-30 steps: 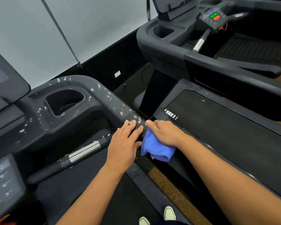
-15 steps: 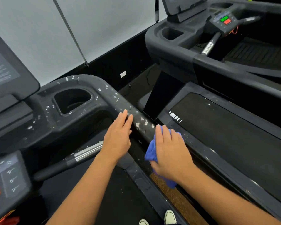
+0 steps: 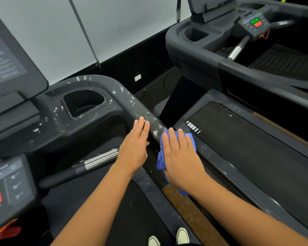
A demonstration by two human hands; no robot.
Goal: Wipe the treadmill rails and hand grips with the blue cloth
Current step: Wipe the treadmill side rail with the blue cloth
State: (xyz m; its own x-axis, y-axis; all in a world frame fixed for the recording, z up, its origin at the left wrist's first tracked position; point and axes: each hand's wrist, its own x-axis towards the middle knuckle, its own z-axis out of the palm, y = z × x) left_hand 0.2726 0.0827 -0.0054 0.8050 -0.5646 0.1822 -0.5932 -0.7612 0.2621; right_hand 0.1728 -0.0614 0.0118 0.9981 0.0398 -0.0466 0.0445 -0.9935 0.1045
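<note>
A dark grey treadmill rail (image 3: 132, 102), flecked with white spots, slopes down from the console toward me. My right hand (image 3: 180, 157) lies flat over the blue cloth (image 3: 161, 158) and presses it onto the lower stretch of that rail; the cloth hangs below my palm. My left hand (image 3: 135, 148) rests flat on the rail's inner side just left of the cloth, fingers together and holding nothing. A black hand grip with a silver sensor band (image 3: 100, 158) juts out below the console, left of my left wrist.
A cup-holder recess (image 3: 84, 102) sits in the console. A keypad with green and red buttons (image 3: 0, 190) is at lower left. A second treadmill (image 3: 238, 55) stands to the right, its belt (image 3: 247, 144) beside my right arm. My shoes (image 3: 182, 236) stand below.
My right hand has opened from a bunched grip to a flat palm on the cloth and slid down the rail. My left hand stayed on the rail, and the view shifted slightly.
</note>
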